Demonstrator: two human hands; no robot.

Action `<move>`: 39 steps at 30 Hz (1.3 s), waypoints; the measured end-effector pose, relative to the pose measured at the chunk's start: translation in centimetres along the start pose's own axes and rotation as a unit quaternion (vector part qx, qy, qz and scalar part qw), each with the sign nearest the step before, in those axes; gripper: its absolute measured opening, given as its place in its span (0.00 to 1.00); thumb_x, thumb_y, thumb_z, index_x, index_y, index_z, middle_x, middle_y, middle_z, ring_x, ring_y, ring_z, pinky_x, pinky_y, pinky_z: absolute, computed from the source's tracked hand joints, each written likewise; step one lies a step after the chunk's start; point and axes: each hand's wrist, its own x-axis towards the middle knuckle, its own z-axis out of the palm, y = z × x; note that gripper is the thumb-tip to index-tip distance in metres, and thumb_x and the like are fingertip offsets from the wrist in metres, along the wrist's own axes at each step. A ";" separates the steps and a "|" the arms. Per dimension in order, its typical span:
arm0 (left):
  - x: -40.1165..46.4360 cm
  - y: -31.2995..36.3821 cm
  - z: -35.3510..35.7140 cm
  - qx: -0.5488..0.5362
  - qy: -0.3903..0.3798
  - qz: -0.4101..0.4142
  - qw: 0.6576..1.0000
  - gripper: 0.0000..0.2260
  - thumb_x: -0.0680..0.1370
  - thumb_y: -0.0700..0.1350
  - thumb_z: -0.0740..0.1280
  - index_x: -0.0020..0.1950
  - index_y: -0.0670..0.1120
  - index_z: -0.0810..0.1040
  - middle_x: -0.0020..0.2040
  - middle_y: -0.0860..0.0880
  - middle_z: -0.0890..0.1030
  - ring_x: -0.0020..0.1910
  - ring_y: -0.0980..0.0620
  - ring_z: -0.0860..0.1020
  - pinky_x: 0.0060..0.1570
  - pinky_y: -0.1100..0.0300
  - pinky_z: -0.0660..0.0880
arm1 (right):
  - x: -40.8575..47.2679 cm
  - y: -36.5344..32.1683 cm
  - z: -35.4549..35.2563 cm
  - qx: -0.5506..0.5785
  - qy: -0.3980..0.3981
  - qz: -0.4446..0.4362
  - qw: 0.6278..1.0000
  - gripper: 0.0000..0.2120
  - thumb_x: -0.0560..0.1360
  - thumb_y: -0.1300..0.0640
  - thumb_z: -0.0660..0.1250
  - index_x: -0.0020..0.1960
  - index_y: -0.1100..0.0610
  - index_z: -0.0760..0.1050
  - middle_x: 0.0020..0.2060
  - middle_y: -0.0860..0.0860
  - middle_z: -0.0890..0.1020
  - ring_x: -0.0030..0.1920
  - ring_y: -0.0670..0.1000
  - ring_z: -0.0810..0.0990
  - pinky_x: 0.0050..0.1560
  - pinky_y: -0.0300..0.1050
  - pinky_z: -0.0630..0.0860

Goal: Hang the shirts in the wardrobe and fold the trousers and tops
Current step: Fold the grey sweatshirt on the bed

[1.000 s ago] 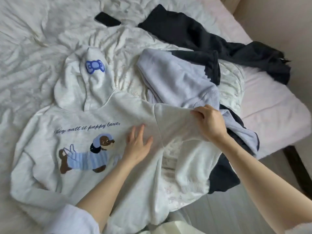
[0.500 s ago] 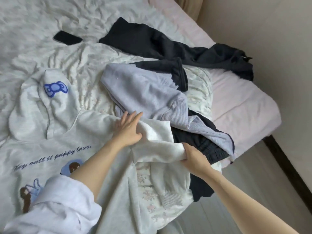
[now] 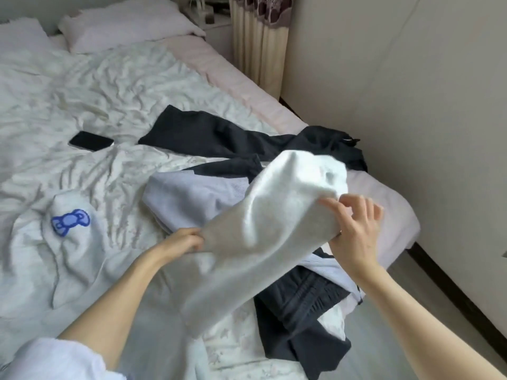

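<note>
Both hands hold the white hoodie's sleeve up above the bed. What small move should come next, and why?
Probably bring the sleeve across and lay it flat on the hoodie body. The right hand lifts its cuff end, the left hand grips near the shoulder, and the hoodie lies spread out, ready for folding.

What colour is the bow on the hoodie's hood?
Blue. The bow on the pale grey hood shows best in the head view.

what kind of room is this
Most likely a bedroom: a bed with a crumpled white duvet, pillows at its head, and a curtain beside it. Clothes lie spread over the covers.
</note>
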 end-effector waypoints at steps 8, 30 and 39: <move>4.2 -0.3 6.8 0.136 -0.008 0.002 0.991 0.26 0.69 0.56 0.71 0.62 0.48 0.69 0.56 0.53 0.73 0.57 0.52 0.73 0.55 0.61 0.68 | -7.1 4.7 5.9 0.349 -0.139 0.763 0.527 0.13 0.76 0.68 0.56 0.61 0.64 0.67 0.38 0.55 0.72 0.36 0.51 0.73 0.38 0.43 0.78; -1.5 1.0 -3.1 -0.298 0.173 -0.041 0.938 0.10 0.81 0.51 0.58 0.51 0.49 0.75 0.49 0.49 0.78 0.45 0.52 0.76 0.47 0.56 0.68 | 3.6 -12.8 6.6 0.449 -0.128 0.276 0.840 0.11 0.76 0.57 0.55 0.35 0.51 0.65 0.28 0.43 0.66 0.31 0.43 0.64 0.34 0.36 0.61; -18.1 -21.3 -14.4 -0.437 0.318 -0.148 0.828 0.16 0.82 0.51 0.53 0.62 0.42 0.71 0.58 0.43 0.75 0.56 0.44 0.74 0.59 0.50 0.67 | -5.5 -35.0 7.8 0.457 -0.255 -0.035 0.851 0.20 0.74 0.59 0.57 0.64 0.56 0.74 0.36 0.52 0.72 0.38 0.49 0.71 0.38 0.39 0.66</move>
